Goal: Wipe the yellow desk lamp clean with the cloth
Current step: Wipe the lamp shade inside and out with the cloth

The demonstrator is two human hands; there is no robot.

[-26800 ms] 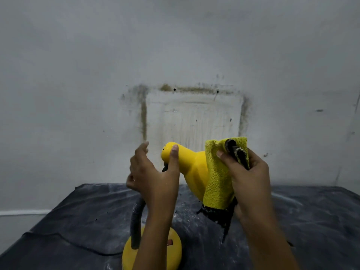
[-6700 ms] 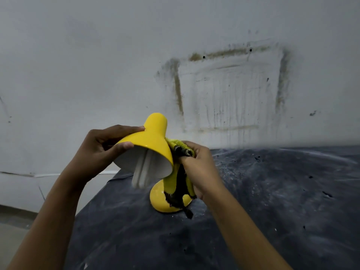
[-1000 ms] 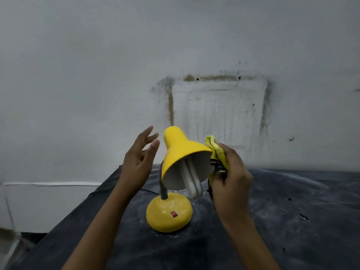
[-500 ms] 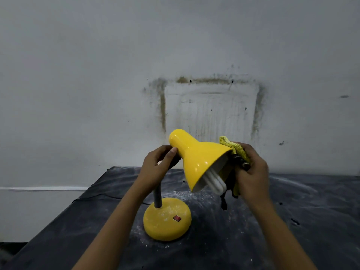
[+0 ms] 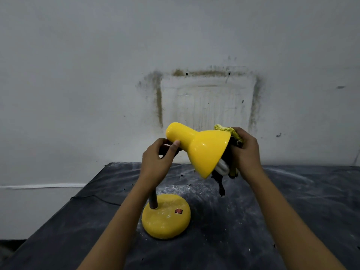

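The yellow desk lamp stands on the dark table, its round base with a red switch in front of me. Its shade is tilted, mouth facing down and to the right, a white bulb showing at the rim. My left hand grips the dark neck just behind the shade's narrow end, thumb on the shade. My right hand holds the bunched yellow cloth with a dark frayed edge against the shade's rim on the right. The upper neck is hidden by my left hand.
The table is covered with a dark, dusty sheet. A black cord runs off its left edge. Behind it stands a pale wall with a stained rectangular mark. The table's left edge drops to the floor.
Over the last second my left hand went from open beside the lamp to gripping its neck. The shade has tilted further to the right, and my right hand with the cloth stays at its rim.
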